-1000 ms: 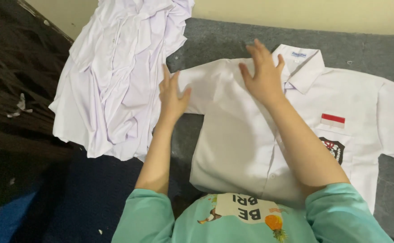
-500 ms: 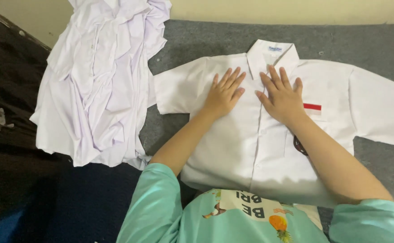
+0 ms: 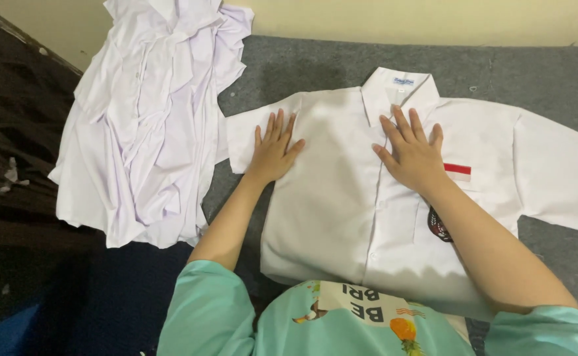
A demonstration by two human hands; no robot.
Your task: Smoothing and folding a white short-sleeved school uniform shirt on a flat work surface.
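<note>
Your left hand lies flat, palm down, fingers spread, on the white shirt, at the shoulder area near the short sleeve at 9 o'clock of the garment. Its grip is apart; it clamps nothing, only presses on the cloth. Your right hand also lies flat and open on the shirt, just below the collar, over the button line, with fingers pointing toward 12 o'clock. That grip is likewise apart, resting on the fabric without clasping it.

The shirt lies face up, buttoned, spread on the grey mat, collar toward 12 o'clock, hem toward you at 6 o'clock. A red and white patch sits on the chest just at 3 o'clock of your right hand, touching distance from the wrist. The far sleeve extends toward 3 o'clock.

A heap of crumpled white clothes lies at 10 o'clock of the shirt, its edge just beside the short sleeve. Your teal sleeves show at 6 o'clock.
</note>
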